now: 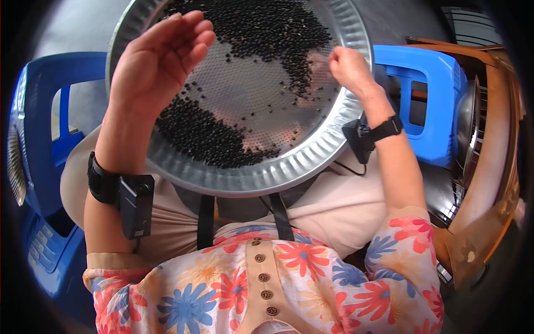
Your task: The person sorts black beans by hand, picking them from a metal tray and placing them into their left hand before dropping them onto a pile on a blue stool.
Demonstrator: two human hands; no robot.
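Observation:
A large round metal tray (239,182) with a fluted rim rests over my lap. Small black beans (206,133) lie in it, one heap at the near left and a wider spread along the far side, with a few scattered between. My left hand (158,64) is raised above the tray's left side, palm showing, fingers loosely bent and holding nothing. Over the right part of the tray is my right hand (350,69), its fingers pressed together in a pinch. Whatever may be in that pinch is hidden or too small to make out.
Blue plastic stools (69,64) stand at the left and another blue stool (431,103) at the right. Beyond the right one is a brown wooden frame (495,145) beside metal racks. Each wrist carries a strapped black device (136,206), with cables hanging.

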